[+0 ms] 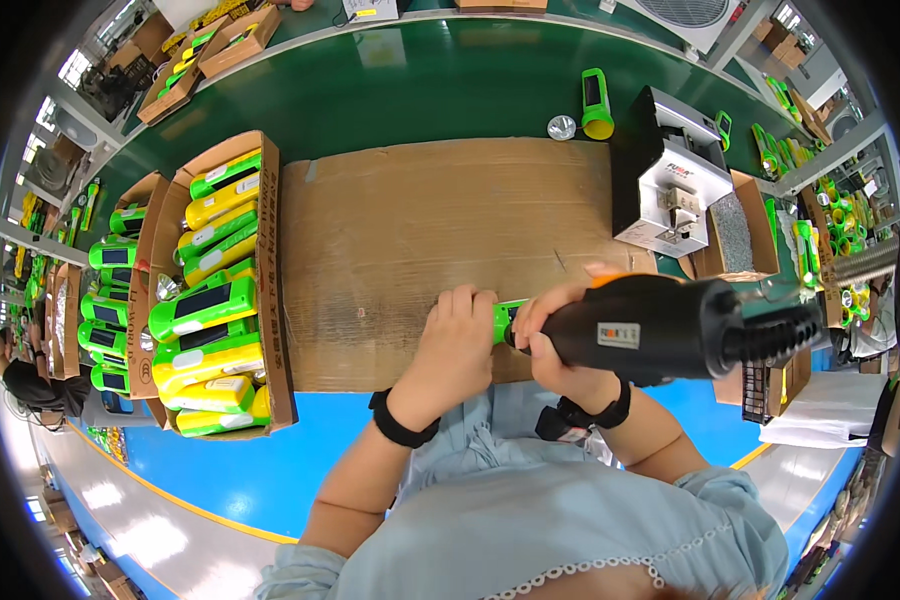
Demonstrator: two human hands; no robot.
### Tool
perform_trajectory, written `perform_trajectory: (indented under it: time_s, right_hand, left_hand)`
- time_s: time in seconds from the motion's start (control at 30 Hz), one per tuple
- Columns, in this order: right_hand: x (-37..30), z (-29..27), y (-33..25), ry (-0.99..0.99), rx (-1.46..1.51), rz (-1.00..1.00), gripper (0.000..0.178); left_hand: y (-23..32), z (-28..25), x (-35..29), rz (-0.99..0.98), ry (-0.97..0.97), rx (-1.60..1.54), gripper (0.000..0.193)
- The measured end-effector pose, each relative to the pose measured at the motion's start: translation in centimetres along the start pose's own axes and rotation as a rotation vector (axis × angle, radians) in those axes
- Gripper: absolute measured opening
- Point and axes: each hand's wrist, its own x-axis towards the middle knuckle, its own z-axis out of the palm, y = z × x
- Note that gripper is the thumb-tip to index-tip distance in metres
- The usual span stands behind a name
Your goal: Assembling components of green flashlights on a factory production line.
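Note:
Near the front edge of the cardboard sheet, my left hand (457,338) is closed around a green flashlight (504,320), with only a short part of it showing. My right hand (560,350) grips the front of a black electric screwdriver (630,328), which has an orange part on its far side and a coiled cord (780,335) at its back end. The screwdriver lies almost level, its front end pointing left at the flashlight. Its tip is hidden by my fingers, so I cannot tell whether it touches the flashlight.
A carton (273,230) of green and yellow flashlights stands left, beside another carton. At the right is a black and white screw feeder (680,190), with an open box of small grey parts (735,235) beyond. A green flashlight housing (596,105) and a round reflector (561,127) sit at the back.

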Motion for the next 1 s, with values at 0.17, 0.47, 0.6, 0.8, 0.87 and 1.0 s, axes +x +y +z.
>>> perform_trajectory:
  time_s: [0.17,0.47,0.6,0.8,0.87,1.0]
  right_hand:
    - [0.2,-2.3,-1.1,0.237,0.475,-0.399,0.057]
    - [0.6,-9.4,-0.8,0.595,0.302,-0.33,0.077]
    - [-0.9,-11.0,1.1,0.536,0.236,-0.288,0.074]
    - [-2.4,-13.0,2.3,0.643,0.134,-0.253,0.071]
    - [-2.4,-13.2,2.4,0.73,0.08,-0.231,0.071]
    - [-0.8,-13.8,2.7,0.762,0.05,-0.269,0.07]
  left_hand:
    - [0.8,-0.2,-0.2,-0.087,-0.024,0.08,0.052]
    - [-7.0,1.6,16.9,-0.249,0.226,0.347,0.054]
    - [-5.6,3.8,26.3,-0.195,0.357,0.432,0.053]
    - [-0.9,7.1,31.6,-0.012,-0.321,0.197,0.027]
    - [-1.7,9.1,32.7,0.031,-0.228,0.286,0.027]
    - [0.1,8.9,32.9,0.044,-0.126,0.132,0.029]
